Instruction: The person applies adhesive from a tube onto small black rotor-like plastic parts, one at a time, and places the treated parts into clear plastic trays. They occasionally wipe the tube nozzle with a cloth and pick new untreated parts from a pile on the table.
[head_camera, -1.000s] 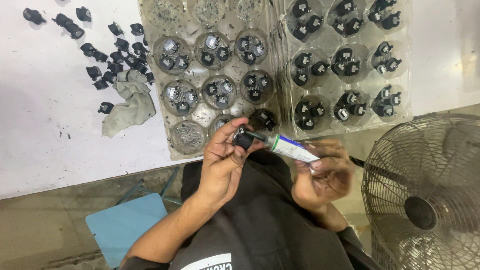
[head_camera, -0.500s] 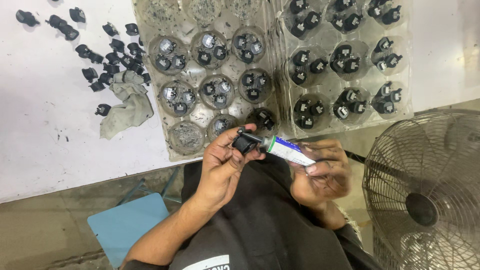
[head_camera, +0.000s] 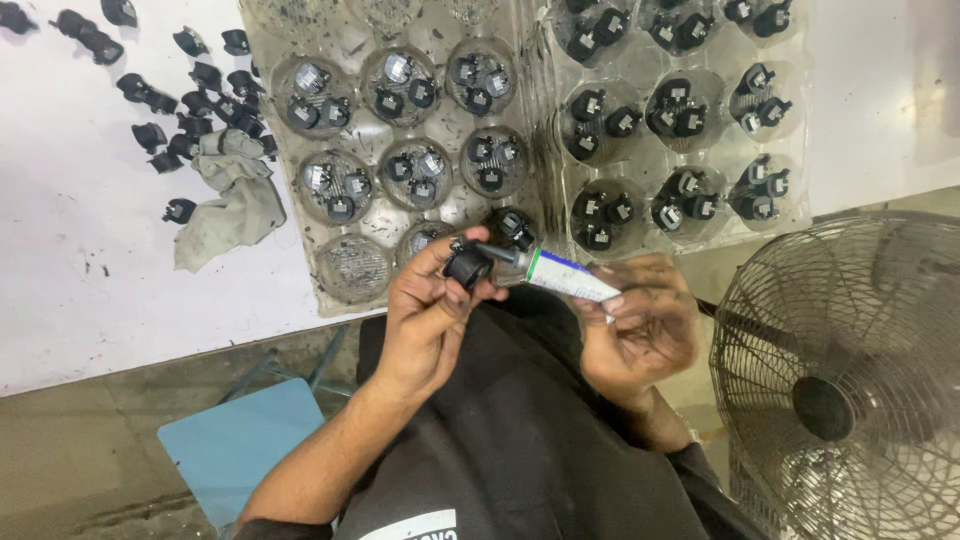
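My left hand (head_camera: 432, 318) grips a small black plastic part (head_camera: 468, 267) between thumb and fingers, just off the table's near edge. My right hand (head_camera: 640, 330) holds a small white, blue and green tube (head_camera: 565, 274), its black nozzle touching the part. Right above the hands lie two clear moulded trays: the left tray (head_camera: 365, 130) has cups with black-and-silver parts, the right tray (head_camera: 640, 150) has cups with black parts.
Several loose black parts (head_camera: 190, 120) and a crumpled grey rag (head_camera: 235, 195) lie on the white table (head_camera: 90, 260) at left. A round wire fan guard (head_camera: 850, 380) stands at right. A light blue stool (head_camera: 245, 445) is below left.
The hands stay together with tube against part; they have shifted very slightly, and the tube has tilted a little.
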